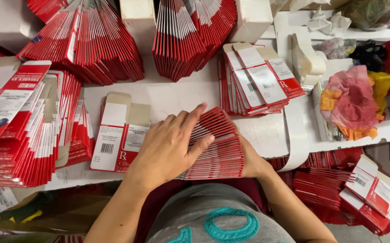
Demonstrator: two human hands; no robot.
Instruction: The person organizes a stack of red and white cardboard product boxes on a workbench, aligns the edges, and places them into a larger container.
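A fanned stack of flat red-and-white cartons rests on edge at the near side of the white table. My left hand lies over its left face, fingers spread across the carton edges. Mostly hidden behind the stack, my right hand supports it from the right. Just left of my left hand, two flattened cartons lie face up with their flaps open.
Large fans of the same cartons stand at the back left and back centre. Another pile lies right of centre, and more stacks sit far left. Crumpled coloured cloth is at right. Lower stacks sit below the table edge.
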